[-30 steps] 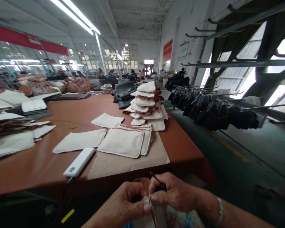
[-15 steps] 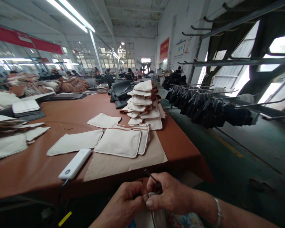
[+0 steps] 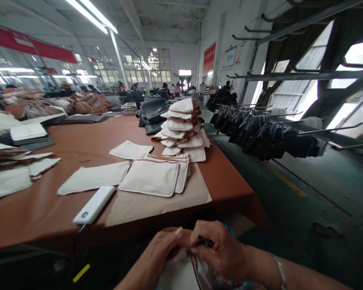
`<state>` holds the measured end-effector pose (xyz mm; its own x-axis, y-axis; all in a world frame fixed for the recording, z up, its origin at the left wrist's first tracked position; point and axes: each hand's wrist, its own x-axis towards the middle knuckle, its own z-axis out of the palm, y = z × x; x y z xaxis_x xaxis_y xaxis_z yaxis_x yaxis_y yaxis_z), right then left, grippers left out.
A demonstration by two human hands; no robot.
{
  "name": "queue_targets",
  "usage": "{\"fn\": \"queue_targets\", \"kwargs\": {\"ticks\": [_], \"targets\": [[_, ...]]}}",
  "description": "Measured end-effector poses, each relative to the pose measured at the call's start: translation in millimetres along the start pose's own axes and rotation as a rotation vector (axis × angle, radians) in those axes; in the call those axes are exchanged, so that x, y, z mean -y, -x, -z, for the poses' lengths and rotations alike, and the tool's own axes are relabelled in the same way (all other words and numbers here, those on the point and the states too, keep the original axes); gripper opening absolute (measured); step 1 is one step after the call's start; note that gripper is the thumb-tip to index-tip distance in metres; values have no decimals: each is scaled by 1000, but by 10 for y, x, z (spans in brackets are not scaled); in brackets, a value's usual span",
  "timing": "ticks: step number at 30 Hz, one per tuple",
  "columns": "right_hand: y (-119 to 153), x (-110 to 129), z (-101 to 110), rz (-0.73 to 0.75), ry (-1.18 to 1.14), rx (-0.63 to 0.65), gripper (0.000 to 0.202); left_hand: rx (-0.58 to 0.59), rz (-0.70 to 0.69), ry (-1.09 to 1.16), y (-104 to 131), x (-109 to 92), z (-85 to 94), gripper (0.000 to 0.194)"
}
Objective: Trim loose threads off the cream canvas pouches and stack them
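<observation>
Below the table's front edge, a cream cloth piece with a brown edge hangs between my hands. My left hand is closed on its upper left part, thumb on top. My right hand, with a silver bangle at the wrist, pinches the top edge beside the brown seam. A thin dark tool, partly hidden, is also in my right hand. Flat cream pieces lie on brown paper ahead, and a stack of cream and brown pieces rises behind them.
On the brown table, a white power bank with a black cable lies front left. More cloth pieces are piled at the left. Dark items hang on a metal rack at right. People sit far back.
My left fingers have moved up over the cloth's top. The dark tool no longer sticks up from my right hand, which has turned. The view has shifted slightly.
</observation>
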<state>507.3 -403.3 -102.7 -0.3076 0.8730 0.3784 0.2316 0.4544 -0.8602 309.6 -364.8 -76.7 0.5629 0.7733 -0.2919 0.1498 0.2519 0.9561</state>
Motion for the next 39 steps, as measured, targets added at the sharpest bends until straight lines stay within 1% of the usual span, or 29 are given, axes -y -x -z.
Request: {"fn": "queue_targets", "kwargs": {"ticks": [1, 2, 4, 5, 6, 8, 10, 11, 12, 13, 14, 16, 17, 18, 19, 21, 22, 24, 26, 29, 32, 34, 37, 38, 39], "targets": [[24, -24, 7, 87, 42, 8, 7, 7, 16, 56, 12, -10, -18, 48], [45, -46, 17, 163, 90, 25, 8, 50, 41, 105, 21, -23, -40, 52], [81, -86, 45, 266, 207, 70, 10, 199, 111, 168, 26, -41, -76, 56], [96, -104, 60, 297, 270, 89, 10, 244, 140, 177, 20, -38, -84, 57], [110, -122, 72, 322, 327, 102, 10, 257, 159, 164, 9, -26, -85, 57], [138, -149, 87, 359, 416, 112, 12, 227, 157, 83, -21, 14, -70, 56], [161, -157, 89, 369, 427, 108, 13, 219, 129, -35, -46, 47, -48, 56], [169, -150, 90, 363, 388, 100, 13, 227, 112, -90, -51, 52, -39, 56], [174, -136, 95, 335, 322, 85, 12, 238, 95, -138, -50, 46, -34, 56], [173, -115, 107, 266, 232, 72, 11, 244, 78, -180, -42, 30, -30, 56], [165, -90, 127, 163, 125, 58, 12, 248, 64, -216, -30, 8, -29, 56], [126, -35, 193, -107, -93, 45, 25, 241, 52, -276, -1, -47, -26, 56], [94, -10, 235, -235, -181, 66, 34, 235, 51, -312, 9, -74, -24, 56], [55, 11, 279, -327, -249, 109, 42, 234, 49, -351, 16, -98, -23, 56], [11, 28, 323, -379, -299, 165, 50, 233, 37, -394, 18, -120, -23, 55], [-78, 51, 402, -424, -354, 291, 58, 230, -15, -491, 13, -157, -30, 53], [-118, 59, 432, -435, -358, 345, 58, 222, -48, -534, 10, -173, -37, 51], [-178, 70, 473, -430, -330, 425, 52, 205, -98, -595, 8, -206, -54, 46], [-206, 75, 485, -367, -288, 470, 45, 195, -124, -639, 12, -236, -70, 41], [-196, 57, 459, -240, -263, 467, 37, 209, -162, -667, 12, -272, -78, 38], [-162, 19, 430, -194, -261, 403, 36, 184, -194, -670, 3, -276, -68, 37], [-155, 6, 432, -268, -333, 393, 41, 167, -210, -676, -7, -258, -58, 37], [-187, 25, 455, -439, -468, 439, 48, 188, -245, -668, -31, -218, -56, 38], [-204, 36, 458, -454, -462, 455, 48, 191, -254, -656, -39, -206, -57, 38], [-221, 44, 457, -437, -426, 463, 46, 185, -259, -638, -47, -199, -57, 39]]}}
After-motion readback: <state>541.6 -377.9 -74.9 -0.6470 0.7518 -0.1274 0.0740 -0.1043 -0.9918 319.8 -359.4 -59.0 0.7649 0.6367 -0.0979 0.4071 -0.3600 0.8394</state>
